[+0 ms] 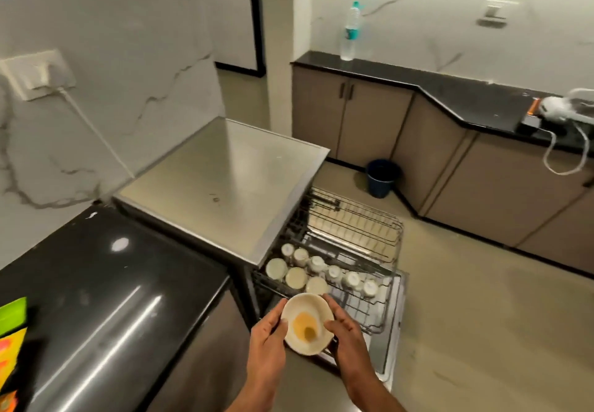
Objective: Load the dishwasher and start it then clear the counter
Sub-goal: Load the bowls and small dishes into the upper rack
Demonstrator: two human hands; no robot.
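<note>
A cream bowl with yellow-brown residue inside is held between both hands above the near end of the pulled-out lower dishwasher rack. My left hand grips its left rim and my right hand grips its right rim. Several upturned white cups and bowls stand in rows in that rack. The upper rack is pulled out too and looks bare. The dishwasher has a steel top and its door lies open.
A black counter runs at my left, with a colourful packet at its near edge. A blue bucket stands on the floor by beige cabinets. The far counter carries a water bottle and a white appliance with a cord.
</note>
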